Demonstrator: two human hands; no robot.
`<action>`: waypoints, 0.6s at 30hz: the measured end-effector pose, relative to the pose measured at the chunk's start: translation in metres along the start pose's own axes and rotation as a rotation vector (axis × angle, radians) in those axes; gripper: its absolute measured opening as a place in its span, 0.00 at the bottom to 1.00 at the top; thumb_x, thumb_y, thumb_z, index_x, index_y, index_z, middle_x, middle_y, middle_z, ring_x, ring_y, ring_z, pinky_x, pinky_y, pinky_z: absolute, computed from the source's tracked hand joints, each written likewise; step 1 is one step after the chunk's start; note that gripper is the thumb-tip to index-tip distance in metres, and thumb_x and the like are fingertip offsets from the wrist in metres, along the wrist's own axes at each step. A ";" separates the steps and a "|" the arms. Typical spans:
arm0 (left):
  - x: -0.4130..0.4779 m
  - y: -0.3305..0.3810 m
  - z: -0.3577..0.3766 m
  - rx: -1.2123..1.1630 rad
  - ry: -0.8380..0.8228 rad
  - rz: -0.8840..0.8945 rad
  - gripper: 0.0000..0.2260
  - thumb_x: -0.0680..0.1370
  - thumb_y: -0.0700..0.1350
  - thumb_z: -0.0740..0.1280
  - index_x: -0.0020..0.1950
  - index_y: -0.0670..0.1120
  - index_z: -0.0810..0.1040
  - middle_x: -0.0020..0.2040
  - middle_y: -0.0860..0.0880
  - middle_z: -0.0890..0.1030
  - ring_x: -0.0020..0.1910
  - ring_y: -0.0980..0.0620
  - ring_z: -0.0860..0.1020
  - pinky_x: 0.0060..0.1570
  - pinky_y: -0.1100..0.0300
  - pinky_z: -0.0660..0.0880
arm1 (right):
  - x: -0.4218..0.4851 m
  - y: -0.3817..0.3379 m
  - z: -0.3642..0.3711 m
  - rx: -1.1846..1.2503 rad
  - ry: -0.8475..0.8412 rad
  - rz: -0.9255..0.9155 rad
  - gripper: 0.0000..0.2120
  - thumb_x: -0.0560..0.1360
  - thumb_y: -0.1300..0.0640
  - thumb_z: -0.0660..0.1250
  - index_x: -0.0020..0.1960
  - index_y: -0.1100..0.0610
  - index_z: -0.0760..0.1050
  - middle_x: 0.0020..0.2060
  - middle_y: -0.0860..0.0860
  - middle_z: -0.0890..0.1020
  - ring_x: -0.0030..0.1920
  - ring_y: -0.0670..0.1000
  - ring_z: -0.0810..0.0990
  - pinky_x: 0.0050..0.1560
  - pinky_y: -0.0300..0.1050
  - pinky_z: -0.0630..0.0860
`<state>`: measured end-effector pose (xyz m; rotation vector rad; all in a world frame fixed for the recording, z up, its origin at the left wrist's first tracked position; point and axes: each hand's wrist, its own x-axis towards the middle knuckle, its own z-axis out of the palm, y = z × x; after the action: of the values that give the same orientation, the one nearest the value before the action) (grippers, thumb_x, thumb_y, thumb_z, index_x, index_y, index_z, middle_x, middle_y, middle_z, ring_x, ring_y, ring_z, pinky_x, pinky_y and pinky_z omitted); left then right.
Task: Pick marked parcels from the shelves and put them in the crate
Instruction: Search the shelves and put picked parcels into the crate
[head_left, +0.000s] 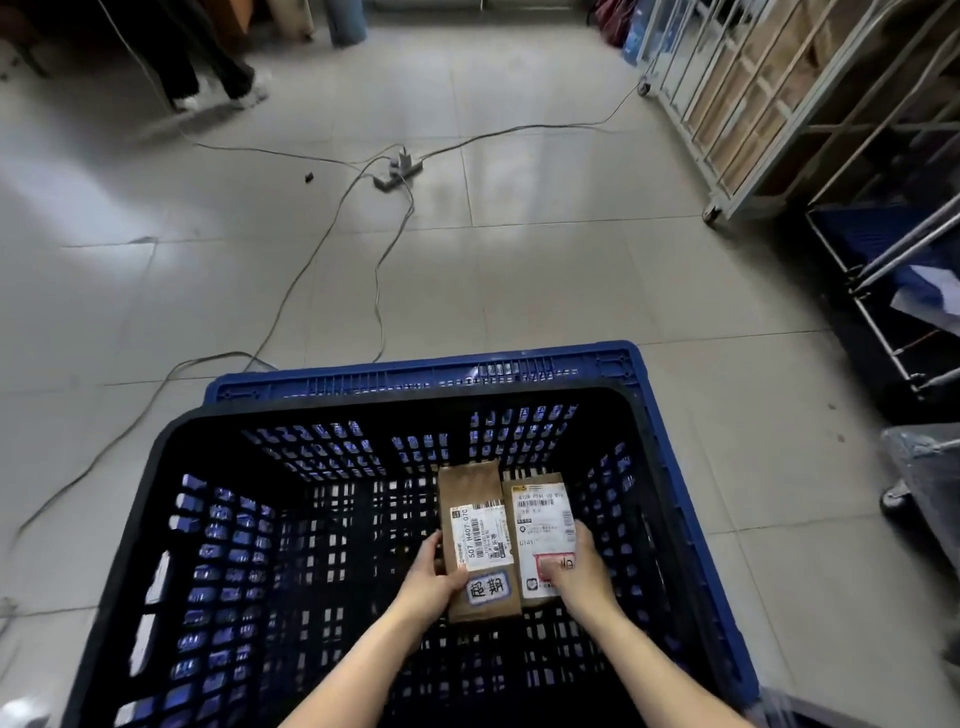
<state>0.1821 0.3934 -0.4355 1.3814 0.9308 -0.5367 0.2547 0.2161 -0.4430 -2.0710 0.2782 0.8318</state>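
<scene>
Gripping left parcel with left hand, right parcel with right hand, inside black crate; tiled floor, cables, shelves.

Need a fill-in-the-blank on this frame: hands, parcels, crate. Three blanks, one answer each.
1. The left hand grips the left parcel, whose handwritten sticker has a ____ border.
2. The right hand grips the right parcel, whose lower sticker is ____.
3. The crate contains ____ parcels, side by side.

Missing words: blue; red; two.
</scene>
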 end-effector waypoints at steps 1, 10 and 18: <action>0.002 -0.001 0.002 0.007 0.001 0.001 0.32 0.76 0.36 0.66 0.76 0.46 0.55 0.66 0.41 0.73 0.56 0.47 0.77 0.51 0.57 0.77 | 0.002 0.002 0.000 -0.021 0.003 0.005 0.26 0.72 0.67 0.67 0.67 0.59 0.64 0.55 0.50 0.78 0.52 0.48 0.77 0.44 0.32 0.72; 0.024 0.009 0.031 0.009 0.090 0.043 0.30 0.77 0.36 0.65 0.75 0.47 0.55 0.66 0.44 0.73 0.57 0.48 0.77 0.60 0.49 0.75 | 0.032 -0.006 0.006 -0.121 0.145 -0.025 0.38 0.71 0.60 0.70 0.75 0.58 0.54 0.67 0.56 0.70 0.66 0.55 0.70 0.64 0.48 0.68; 0.030 0.010 0.029 0.090 0.135 0.052 0.28 0.77 0.37 0.65 0.74 0.46 0.57 0.66 0.45 0.73 0.55 0.51 0.76 0.53 0.57 0.76 | 0.049 -0.005 0.012 -0.334 0.102 -0.107 0.34 0.75 0.59 0.66 0.75 0.59 0.53 0.70 0.58 0.62 0.68 0.56 0.66 0.66 0.45 0.66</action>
<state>0.2136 0.3726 -0.4553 1.5345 0.9866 -0.4548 0.2881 0.2339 -0.4766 -2.4215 0.0854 0.7479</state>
